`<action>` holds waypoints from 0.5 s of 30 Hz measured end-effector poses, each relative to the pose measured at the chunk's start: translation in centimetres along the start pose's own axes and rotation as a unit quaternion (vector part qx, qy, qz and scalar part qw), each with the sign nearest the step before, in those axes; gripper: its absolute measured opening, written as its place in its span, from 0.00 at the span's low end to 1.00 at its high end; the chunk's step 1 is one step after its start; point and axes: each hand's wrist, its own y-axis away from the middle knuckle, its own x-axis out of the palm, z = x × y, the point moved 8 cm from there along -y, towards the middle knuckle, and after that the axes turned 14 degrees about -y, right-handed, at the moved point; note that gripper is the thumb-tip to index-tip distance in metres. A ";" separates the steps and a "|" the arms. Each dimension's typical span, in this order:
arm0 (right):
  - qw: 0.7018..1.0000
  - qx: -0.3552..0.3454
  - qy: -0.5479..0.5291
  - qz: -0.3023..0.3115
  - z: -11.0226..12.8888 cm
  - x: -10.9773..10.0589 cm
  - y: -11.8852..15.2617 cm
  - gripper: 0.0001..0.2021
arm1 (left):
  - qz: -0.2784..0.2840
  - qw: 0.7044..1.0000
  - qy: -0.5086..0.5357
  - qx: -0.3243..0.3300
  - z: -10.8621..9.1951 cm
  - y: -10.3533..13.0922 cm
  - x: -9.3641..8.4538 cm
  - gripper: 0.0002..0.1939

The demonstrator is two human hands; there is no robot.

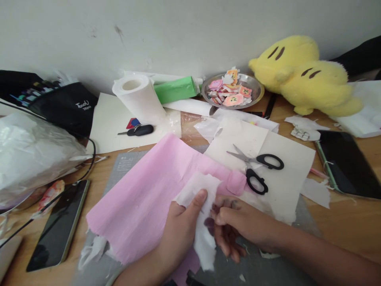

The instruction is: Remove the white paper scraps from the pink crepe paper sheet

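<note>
A torn piece of white tissue paper (205,242) is pinched under the thumb of my left hand (183,224). Beside its right edge, the thumb and forefinger of my right hand (238,224) are pressed together, the other fingers curled below; what lies between them is hidden. A small dark purple patch (209,225) shows between the hands; I cannot tell what it is. Under and behind my hands spreads a large pink sheet of crinkled paper (143,198), on a grey cutting mat (125,163). Scissors with black handles (253,163) lie spread apart on cream paper (285,186) to the right.
At the back stand a white paper roll (139,99), a green roll (175,90) and a metal bowl (256,101) of paper cutouts. Yellow plush toys (312,79) sit behind a tablet-like device (351,163). A phone (59,226), keys (139,130) and a plastic bag (35,155) lie left.
</note>
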 end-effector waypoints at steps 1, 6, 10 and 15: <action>1.000 0.000 -0.005 0.003 0.0 0.0 0.0 0.04 | -0.023 1.000 0.008 -0.003 -0.1 -0.1 -0.5 0.18; 1.000 0.001 0.001 0.027 -0.1 0.3 -0.1 0.06 | -0.062 0.998 0.026 -0.007 -0.1 -0.2 -1.6 0.17; 1.000 -0.019 -0.001 0.001 0.2 0.1 0.0 0.04 | -0.024 1.000 0.002 -0.001 0.3 -0.2 -0.8 0.18; 0.999 -0.026 0.013 -0.033 0.2 -0.3 0.0 0.07 | 0.032 0.999 -0.024 0.007 0.6 0.1 0.5 0.20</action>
